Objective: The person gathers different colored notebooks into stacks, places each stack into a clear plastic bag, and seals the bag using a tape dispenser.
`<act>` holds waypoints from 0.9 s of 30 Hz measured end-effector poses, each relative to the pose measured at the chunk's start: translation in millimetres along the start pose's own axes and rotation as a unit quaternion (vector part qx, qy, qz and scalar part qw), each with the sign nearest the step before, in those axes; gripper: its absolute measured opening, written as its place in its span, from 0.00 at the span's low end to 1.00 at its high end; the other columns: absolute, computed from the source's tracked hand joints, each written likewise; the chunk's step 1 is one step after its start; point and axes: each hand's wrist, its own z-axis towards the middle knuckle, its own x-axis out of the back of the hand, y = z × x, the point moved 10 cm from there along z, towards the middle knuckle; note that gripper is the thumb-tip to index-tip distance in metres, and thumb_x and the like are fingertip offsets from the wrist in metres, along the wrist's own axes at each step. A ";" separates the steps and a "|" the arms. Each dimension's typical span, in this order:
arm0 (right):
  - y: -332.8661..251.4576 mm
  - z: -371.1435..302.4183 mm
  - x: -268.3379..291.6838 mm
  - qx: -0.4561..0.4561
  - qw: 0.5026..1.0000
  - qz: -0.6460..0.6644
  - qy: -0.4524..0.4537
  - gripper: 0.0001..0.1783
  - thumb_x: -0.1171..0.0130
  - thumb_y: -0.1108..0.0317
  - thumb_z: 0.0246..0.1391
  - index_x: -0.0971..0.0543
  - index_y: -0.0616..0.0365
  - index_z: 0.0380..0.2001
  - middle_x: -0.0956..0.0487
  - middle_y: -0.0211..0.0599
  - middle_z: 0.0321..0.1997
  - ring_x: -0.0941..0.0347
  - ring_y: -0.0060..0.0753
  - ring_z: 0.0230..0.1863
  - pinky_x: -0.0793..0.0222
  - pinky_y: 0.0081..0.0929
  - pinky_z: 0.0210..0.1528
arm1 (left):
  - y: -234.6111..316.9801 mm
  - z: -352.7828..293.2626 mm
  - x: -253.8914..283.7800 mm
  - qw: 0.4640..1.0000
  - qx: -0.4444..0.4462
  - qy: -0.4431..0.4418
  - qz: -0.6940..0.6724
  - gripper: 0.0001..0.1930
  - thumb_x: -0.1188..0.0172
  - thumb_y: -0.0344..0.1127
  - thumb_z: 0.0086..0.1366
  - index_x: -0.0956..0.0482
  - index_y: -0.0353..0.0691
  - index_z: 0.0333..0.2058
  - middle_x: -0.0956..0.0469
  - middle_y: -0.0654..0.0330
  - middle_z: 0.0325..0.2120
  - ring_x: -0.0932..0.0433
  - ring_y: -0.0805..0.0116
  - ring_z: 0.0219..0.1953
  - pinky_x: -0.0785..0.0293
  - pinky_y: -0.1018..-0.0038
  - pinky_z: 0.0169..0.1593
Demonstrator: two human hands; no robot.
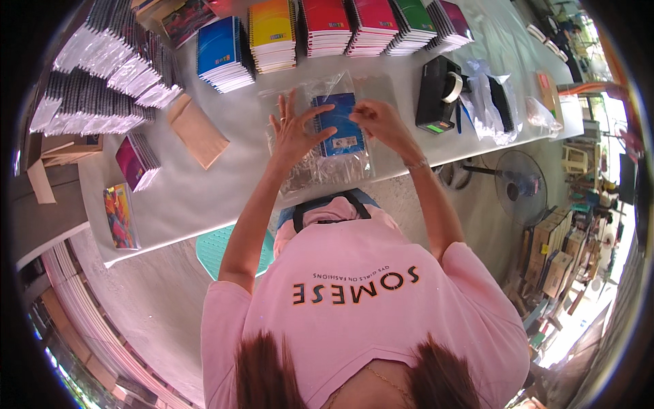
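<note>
In front of me a blue spiral notebook (pixel 338 146) lies among clear plastic sleeves (pixel 300 178) on the table. Whether it sits inside a sleeve or on top of one, I cannot tell. My left hand (pixel 297 133) is open, fingers spread, with the thumb and a fingertip resting on the notebook's left part. At the notebook's upper right edge my right hand (pixel 383 124) is closed in a pinch. What lies between those fingertips is too small to make out.
Stacked notebooks in blue (pixel 219 46), yellow (pixel 271 27) and other colours line the far side. Wrapped notebooks (pixel 102 102) pile up at left, near a brown envelope (pixel 199 131). A black tape dispenser (pixel 433 95) stands right; a fan (pixel 520 188) is beyond the table edge.
</note>
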 end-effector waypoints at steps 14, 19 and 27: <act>4.5 57.5 -46.1 -0.036 0.961 -0.194 -0.192 0.18 0.30 0.62 0.45 0.26 0.63 0.18 0.26 0.32 0.14 0.30 0.21 0.16 0.37 0.23 0.18 | 5.8 -41.3 -45.4 0.997 0.030 0.068 0.003 0.32 0.65 0.54 0.72 0.61 0.52 0.69 0.60 0.59 0.70 0.65 0.57 0.72 0.73 0.42 0.66; -11.0 35.3 -28.4 0.105 0.941 -0.321 -0.001 0.21 0.31 0.53 0.43 0.26 0.60 0.21 0.24 0.33 0.19 0.26 0.30 0.23 0.35 0.34 0.25 | -17.6 -39.9 -60.1 0.990 0.093 0.058 -0.093 0.32 0.64 0.51 0.72 0.58 0.44 0.68 0.54 0.59 0.69 0.60 0.57 0.71 0.67 0.44 0.66; 71.6 14.7 -22.1 0.005 0.975 0.203 0.089 0.27 0.40 0.57 0.57 0.38 0.59 0.52 0.30 0.44 0.48 0.31 0.32 0.49 0.34 0.27 0.49 | -22.1 -12.9 -40.6 0.951 0.171 0.136 -0.220 0.26 0.48 0.43 0.68 0.42 0.37 0.59 0.36 0.49 0.56 0.37 0.51 0.57 0.42 0.61 0.61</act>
